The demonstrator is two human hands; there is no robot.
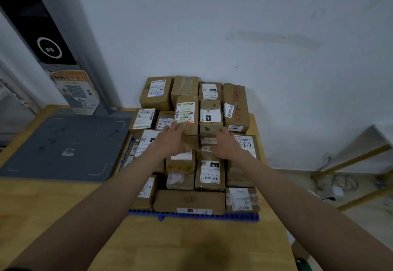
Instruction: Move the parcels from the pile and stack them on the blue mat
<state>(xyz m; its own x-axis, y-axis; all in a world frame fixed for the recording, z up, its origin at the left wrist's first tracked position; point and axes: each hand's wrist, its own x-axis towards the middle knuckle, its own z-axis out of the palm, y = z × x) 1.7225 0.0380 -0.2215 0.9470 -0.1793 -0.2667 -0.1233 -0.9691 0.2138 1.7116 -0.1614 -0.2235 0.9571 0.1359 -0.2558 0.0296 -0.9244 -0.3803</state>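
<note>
A: Surroundings? 
B: Wooden table [191, 247] against a white wall [255, 26]. Grey pad [63, 147] lies along the table's left edge; a grey post [70, 43] with a dark panel and a poster [76, 92] stands at the far left corner. Brown parcels [210, 175] are stacked several layers deep on the blue mat [191, 215], filling it to the wall.

A: Anything unclear? 
B: Only the mat's near edge and a strip on its left side show. Label print is blurred. The right hand's fingertips are hidden by its own back.

A: Hands? 
B: Left hand [172, 139] grips the near end of the top parcel [187, 117], fingers curled round its left side. Right hand [225, 143] rests loosely spread on the parcels beside it, at the stack's centre.
</note>
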